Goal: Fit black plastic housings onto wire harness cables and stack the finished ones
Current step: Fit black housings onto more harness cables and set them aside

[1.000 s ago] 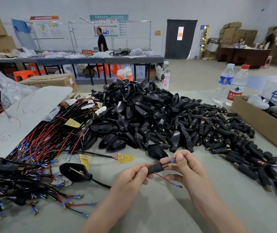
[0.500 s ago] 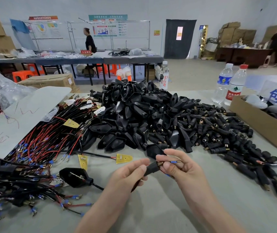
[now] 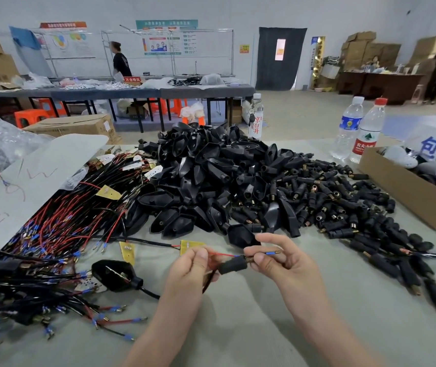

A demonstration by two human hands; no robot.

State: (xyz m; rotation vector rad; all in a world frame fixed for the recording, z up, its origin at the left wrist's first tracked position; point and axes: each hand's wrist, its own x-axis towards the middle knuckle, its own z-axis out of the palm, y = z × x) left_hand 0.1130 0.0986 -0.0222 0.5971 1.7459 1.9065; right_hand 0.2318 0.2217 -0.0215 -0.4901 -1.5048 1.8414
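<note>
The open cardboard box (image 3: 407,193) at the table's right edge holds white and dark rounded pieces, too blurred to name; two water bottles (image 3: 357,128) stand just behind it. Mid-table sits a heap of black housings (image 3: 206,178), with small black connectors (image 3: 344,207) spilling right and a tangle of wire harnesses (image 3: 60,223) to the left. In front, above the table (image 3: 238,327), the left hand (image 3: 193,268) pinches a red wire (image 3: 222,254) and the right hand (image 3: 283,263) pinches the spring end of the black sleeve (image 3: 234,264) between them. One fitted housing (image 3: 116,275) lies just left. Bare tabletop runs around the forearms to the near edge.
</note>
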